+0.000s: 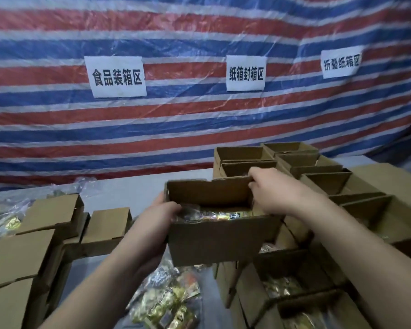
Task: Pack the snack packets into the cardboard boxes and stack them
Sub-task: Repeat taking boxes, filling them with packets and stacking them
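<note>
- Head view, centre: open cardboard box (223,236) held up off the table, snack packets (214,214) visible inside along the bottom, lid flap upright at the far side.
- Left hand (161,214) gripping the box's left wall, thumb hooked over the near-left rim; right hand (268,186) pinching the far-right corner of the upright flap, fingers curled round its edge.
- Right side, near to far: rows of open boxes (323,184) standing close together; near ones (285,283) showing packets inside, far ones seemingly without contents, though interiors too dark to be sure.
- Left side: closed boxes (55,212) lined up and touching one another, looking packed and shut.
- Near centre, under the held box: loose packets (169,302) in a pile on the grey table (128,191); more packets in clear bags (3,222) at far left.
- Judged progress: well under way, not finished; held box filled and probably ready for closing and stacking, several open boxes and loose packets left.
- Far wall: striped tarpaulin (199,119) with three paper signs (116,77).
</note>
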A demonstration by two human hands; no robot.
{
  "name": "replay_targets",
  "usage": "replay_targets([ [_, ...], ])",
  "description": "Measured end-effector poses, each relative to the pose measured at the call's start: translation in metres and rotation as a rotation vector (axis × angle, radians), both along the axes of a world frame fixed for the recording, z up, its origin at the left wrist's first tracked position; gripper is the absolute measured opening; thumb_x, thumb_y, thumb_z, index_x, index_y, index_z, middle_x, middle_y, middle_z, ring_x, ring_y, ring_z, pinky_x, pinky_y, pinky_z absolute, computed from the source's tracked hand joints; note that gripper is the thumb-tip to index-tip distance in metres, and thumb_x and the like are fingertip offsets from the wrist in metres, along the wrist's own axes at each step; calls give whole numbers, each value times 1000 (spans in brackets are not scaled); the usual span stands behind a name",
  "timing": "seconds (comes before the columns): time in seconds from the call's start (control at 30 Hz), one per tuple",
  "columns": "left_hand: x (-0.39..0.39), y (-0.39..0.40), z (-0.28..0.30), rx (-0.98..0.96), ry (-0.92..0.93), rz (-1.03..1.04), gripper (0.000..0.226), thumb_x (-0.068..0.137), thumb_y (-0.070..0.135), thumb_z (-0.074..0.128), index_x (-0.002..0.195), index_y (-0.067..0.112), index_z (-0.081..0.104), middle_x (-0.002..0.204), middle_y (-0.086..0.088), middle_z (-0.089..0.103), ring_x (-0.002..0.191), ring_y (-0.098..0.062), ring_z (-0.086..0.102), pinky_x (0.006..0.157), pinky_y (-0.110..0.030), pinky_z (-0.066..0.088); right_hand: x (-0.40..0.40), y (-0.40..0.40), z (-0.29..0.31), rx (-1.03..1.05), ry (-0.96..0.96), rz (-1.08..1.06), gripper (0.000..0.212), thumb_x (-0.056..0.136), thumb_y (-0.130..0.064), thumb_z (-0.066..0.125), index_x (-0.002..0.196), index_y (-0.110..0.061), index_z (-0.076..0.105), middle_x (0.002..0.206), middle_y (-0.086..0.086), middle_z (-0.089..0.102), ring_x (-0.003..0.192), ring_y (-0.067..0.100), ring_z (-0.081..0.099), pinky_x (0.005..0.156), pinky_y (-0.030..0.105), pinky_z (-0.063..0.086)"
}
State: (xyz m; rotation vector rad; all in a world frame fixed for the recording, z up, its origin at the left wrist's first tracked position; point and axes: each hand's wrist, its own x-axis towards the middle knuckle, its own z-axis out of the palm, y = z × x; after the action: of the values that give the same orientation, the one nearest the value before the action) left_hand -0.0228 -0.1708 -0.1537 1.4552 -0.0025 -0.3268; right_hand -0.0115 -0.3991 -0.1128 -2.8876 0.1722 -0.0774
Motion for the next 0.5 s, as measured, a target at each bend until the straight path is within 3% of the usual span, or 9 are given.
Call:
replay_targets([
  [0.13,17,-44,18,3,3,-20,29,99,11,37,114,19,60,95,-13,75,90,-29,70,71,-40,59,4,-43,24,-16,-2,-60,9,101,-27,52,108,-31,56,92,-7,60,77,9,61,58,25,46],
  [0.27,23,-83,10,-18,62,-77,27,99,13,35,114,18,57,81,-8,75,57,-11,70,43,-21,50,7,-74,12,-84,-44,-133,34,100,-26,57,133,-30,56,106,-5,61,78,7,57,57,21,43],
  [0.5,40,-130,-16,-80,149,-65,40,95,6,31,127,16,54,83,-8,76,60,-12,71,44,-23,51,26,-118,-19,-196,-87,-205,18,94,-23,64,112,-26,61,85,-7,57,77,12,58,70,28,55],
])
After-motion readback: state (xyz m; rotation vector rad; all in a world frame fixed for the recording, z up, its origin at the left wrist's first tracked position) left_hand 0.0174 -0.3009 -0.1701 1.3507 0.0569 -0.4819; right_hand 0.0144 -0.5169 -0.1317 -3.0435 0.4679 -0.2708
